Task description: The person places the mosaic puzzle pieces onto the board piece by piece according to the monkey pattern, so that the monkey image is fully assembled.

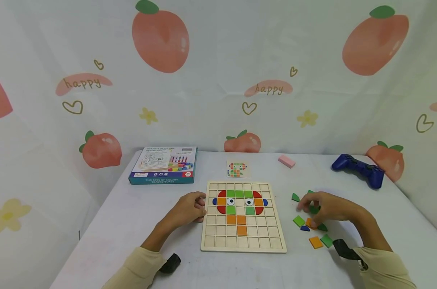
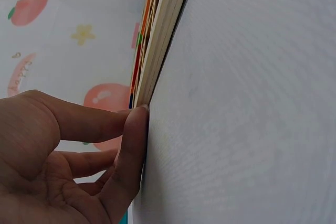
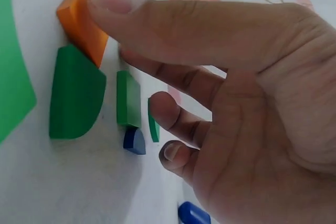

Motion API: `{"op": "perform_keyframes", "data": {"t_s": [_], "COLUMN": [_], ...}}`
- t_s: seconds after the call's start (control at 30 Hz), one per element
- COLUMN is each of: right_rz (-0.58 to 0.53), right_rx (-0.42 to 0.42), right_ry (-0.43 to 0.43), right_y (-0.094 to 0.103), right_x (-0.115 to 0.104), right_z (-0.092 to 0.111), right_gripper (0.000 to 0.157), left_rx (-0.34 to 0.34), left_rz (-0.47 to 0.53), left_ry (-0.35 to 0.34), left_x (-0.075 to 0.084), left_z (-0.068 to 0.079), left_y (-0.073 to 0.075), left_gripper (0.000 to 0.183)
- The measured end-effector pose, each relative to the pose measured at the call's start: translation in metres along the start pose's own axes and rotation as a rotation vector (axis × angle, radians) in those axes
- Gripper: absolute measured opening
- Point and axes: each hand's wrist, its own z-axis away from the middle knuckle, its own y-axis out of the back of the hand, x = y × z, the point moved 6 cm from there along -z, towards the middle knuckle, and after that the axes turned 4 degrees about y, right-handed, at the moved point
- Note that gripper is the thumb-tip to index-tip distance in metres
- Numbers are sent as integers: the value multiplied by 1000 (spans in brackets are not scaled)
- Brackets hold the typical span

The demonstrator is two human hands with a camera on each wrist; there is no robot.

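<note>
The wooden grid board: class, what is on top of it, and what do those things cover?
On the wooden grid board lie red pieces, green pieces, orange tiles, blue pieces and two eye tiles. The squares beneath them are covered and cannot be seen.

Printed box (image 1: pixel 163 165) back left; blue game controller (image 1: pixel 360 170) right; pink block (image 1: pixel 286 161) between, near peach-print backdrop (image 1: pixel 207 104).

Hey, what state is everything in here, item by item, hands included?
Board: lying flat, partly filled
Left hand: fingertips holding the board's left edge
Right hand: thumb on an orange piece, other fingers apart from it
Loose pieces: scattered right of the board
Picture card: face up, behind the board
Box: closed, lying flat
Game controller: untouched, power state unclear
Pink block: untouched
</note>
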Motion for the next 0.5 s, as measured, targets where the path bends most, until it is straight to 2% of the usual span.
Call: {"op": "perform_keyframes", "data": {"t_s": [0.27,0.5], "right_rz": [10,-10], "right_rx": [39,2], "right_ry": [1,-5], "right_y": [1,-3], "right_x": [3,1], "right_z": [-3,-4], "right_gripper": [42,43], "left_rx": [3,2], "left_rz": [2,5], "left_ry": [-3,5], "left_x": [-2,-2], "left_z": [-1,-1], "left_y": [0,-1], "left_gripper": [54,55]}}
